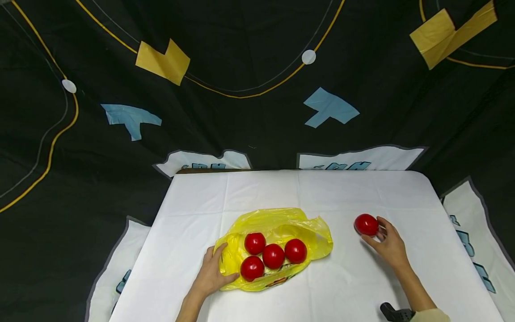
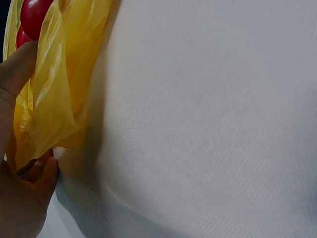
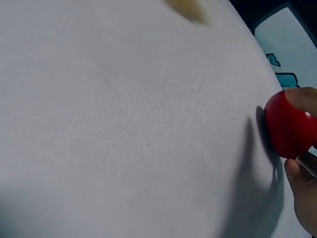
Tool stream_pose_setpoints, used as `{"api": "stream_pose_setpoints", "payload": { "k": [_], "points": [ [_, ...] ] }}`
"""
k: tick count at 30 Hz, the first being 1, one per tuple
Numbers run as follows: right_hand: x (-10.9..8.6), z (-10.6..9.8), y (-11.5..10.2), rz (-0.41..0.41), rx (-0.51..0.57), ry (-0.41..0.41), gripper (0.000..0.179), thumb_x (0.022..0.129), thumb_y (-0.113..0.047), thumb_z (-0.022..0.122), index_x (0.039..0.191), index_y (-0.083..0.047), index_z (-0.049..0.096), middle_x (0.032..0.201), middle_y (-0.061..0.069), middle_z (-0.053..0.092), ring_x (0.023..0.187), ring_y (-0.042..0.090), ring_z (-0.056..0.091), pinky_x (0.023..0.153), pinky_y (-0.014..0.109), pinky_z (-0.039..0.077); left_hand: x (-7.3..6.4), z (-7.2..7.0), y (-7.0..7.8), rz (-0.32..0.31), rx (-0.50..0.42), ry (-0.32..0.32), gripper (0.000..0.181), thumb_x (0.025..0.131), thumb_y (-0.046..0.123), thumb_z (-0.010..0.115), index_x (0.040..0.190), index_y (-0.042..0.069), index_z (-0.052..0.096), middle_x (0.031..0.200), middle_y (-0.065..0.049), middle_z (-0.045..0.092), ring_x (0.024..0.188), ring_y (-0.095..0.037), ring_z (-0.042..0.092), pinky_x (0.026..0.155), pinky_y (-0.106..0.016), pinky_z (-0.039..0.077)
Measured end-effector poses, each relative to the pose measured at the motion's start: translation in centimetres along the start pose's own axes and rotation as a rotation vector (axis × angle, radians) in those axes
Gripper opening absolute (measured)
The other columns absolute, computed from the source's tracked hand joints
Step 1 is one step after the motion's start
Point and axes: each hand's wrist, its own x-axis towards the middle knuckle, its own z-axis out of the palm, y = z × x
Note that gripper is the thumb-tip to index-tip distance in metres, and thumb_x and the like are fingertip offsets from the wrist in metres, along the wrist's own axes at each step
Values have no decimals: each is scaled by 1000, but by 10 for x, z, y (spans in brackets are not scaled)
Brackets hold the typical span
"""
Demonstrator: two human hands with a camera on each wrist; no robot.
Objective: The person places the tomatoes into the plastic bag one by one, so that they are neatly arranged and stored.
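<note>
A glossy red apple [image 1: 366,224] is at the right of the white table, and my right hand [image 1: 387,243] holds it between thumb and fingers. The right wrist view shows the same apple [image 3: 290,124] with its shadow on the cloth beside it. Left of it lies a crumpled yellow plastic bag [image 1: 318,235], its mouth spread wide. Several more red apples [image 1: 273,256] sit together in the bag. My left hand [image 1: 213,275] grips the bag's left edge. In the left wrist view the thumb is over the yellow plastic [image 2: 54,99] and the fingertips are below it.
A white cloth [image 1: 342,286] covers the table. Behind it hangs a dark curtain [image 1: 241,125] with yellow and blue patches. White patterned panels [image 1: 470,223] border the table's sides. A black wrist device [image 1: 396,313] is by the right sleeve.
</note>
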Motion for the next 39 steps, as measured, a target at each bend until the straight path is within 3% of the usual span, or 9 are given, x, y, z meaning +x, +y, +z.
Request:
{"api": "stream_pose_setpoints", "payload": {
  "k": [3, 14, 39],
  "points": [
    [3, 2, 1, 2, -9, 2, 81, 80, -27, 77, 140, 6, 33, 133, 31, 39, 117, 48, 46, 90, 46, 43, 0, 1, 0, -2, 4, 0, 102, 61, 54, 82, 143, 13, 38, 135, -10, 34, 121, -28, 38, 97, -48, 43],
    [7, 7, 6, 10, -52, 6, 77, 81, -20, 75, 140, 8, 33, 128, 35, 45, 114, 48, 49, 91, 51, 45, 0, 1, 0, -2, -4, 0, 102, 61, 54, 82, 143, 13, 38, 135, -11, 34, 121, -29, 38, 96, -49, 43],
    [1, 5, 8, -11, -92, 26, 73, 81, -20, 76, 137, 6, 37, 125, 36, 49, 112, 49, 51, 89, 52, 46, 0, 1, 0, -2, 1, 3, 102, 61, 55, 82, 143, 13, 38, 136, -11, 34, 122, -30, 38, 97, -50, 43]
  ]
}}
